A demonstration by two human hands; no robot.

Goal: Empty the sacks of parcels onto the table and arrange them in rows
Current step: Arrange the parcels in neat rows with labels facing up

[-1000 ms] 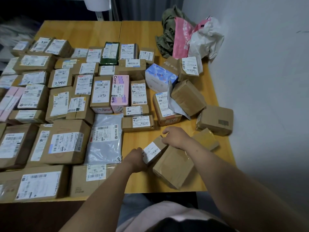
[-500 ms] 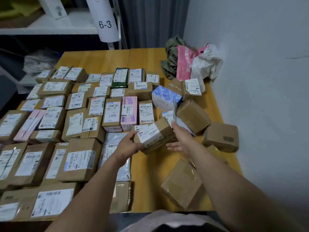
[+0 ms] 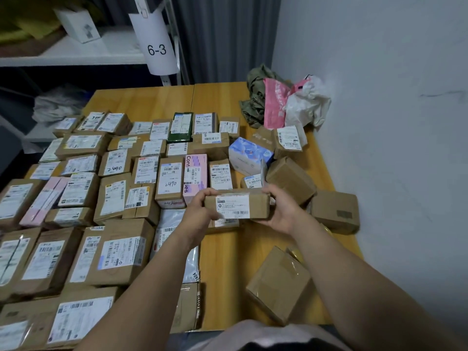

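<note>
A small brown cardboard parcel [image 3: 255, 205] with a white label facing me hangs above the wooden table [image 3: 222, 264], held level. My left hand [image 3: 200, 211] grips its left end and my right hand [image 3: 282, 211] cups its right end. Several labelled parcels lie in rows [image 3: 114, 188] over the left and middle of the table. Loose unsorted boxes lie to the right: a brown box [image 3: 290, 177], another [image 3: 335, 211] by the wall, and one [image 3: 277, 283] near the front edge. Crumpled empty sacks [image 3: 283, 102] sit in the far right corner.
A grey wall runs along the table's right side. A blue-and-white box [image 3: 249, 154] and a labelled parcel [image 3: 288, 139] lie behind the held one. A shelf post with a "6-3" sign [image 3: 157, 46] stands behind the table. A grey poly mailer [image 3: 174, 224] lies under my left forearm.
Both hands lifted the small parcel off the table near the front, raised it and turned it level with the label facing me. The camera view tilted upward.
</note>
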